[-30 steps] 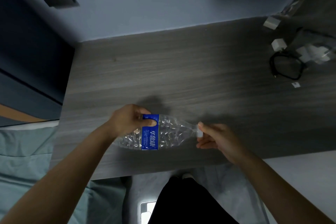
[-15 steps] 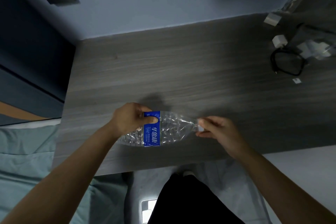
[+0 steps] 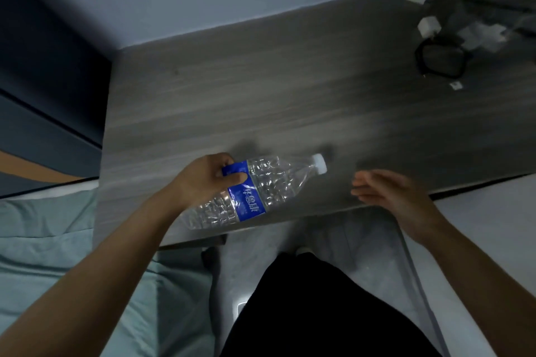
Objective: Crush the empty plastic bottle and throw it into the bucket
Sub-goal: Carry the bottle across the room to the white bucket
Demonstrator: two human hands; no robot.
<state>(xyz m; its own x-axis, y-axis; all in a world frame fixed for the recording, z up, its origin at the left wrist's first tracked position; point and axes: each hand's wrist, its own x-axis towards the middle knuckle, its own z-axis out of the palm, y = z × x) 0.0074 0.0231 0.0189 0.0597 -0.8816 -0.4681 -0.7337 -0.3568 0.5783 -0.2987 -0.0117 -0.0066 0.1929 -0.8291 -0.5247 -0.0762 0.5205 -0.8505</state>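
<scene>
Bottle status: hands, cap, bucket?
Left hand shut on bottle at the blue label. Right hand open, off it. Cap on. No bucket in view.

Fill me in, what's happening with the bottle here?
A person stands at a grey wood-grain desk. The left hand grips a clear plastic bottle by its blue label, tilted with the white cap pointing up and to the right. The bottle is already crumpled. The right hand is open beside it, not touching. No bucket is in view.
</scene>
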